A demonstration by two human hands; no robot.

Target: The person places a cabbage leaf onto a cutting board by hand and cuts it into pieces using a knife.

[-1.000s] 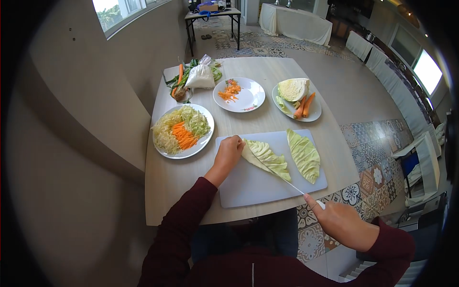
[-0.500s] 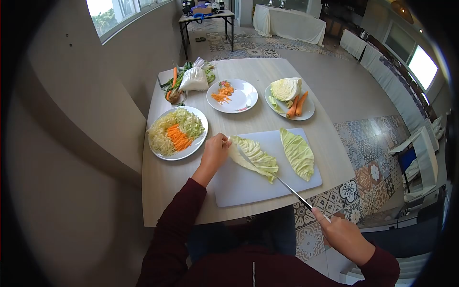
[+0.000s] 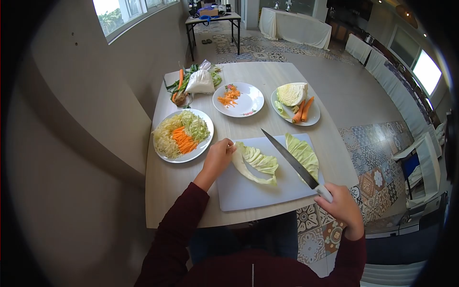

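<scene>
**Left hand (image 3: 221,155) on a pale strip (image 3: 248,174) of cabbage leaf, knife (image 3: 294,164) in the right hand (image 3: 342,205)**

The cutting board (image 3: 248,198) sits near the lower edge of the bench (image 3: 186,205), and a band of its white surface shows below the strip. The knife slants across the board's right half, its tip past the upper edge and its handle over the lower right corner. The shredded vegetables' plate (image 3: 202,149) lies close to the bench's left edge; the plate (image 3: 311,118) with a cabbage wedge (image 3: 292,94) and carrots (image 3: 306,111) is near the right edge, and a floral plate (image 3: 249,103) stands between them, farther up.

The bench top is pale wood-look. A plain wall (image 3: 71,119) fills the left of the frame, and patterned floor tiles (image 3: 377,174) spread at right.

At the board's centre-left, the strip curves down toward the right, smooth and whitish, beside a crinkled green leaf piece (image 3: 260,160). A second leaf (image 3: 302,153) lies at the board's right, partly hidden by the blade; whether they touch cannot be told. The left grip is narrow, fingers pinching the strip's upper left end; the right grip is closed around the knife's white handle.
</scene>
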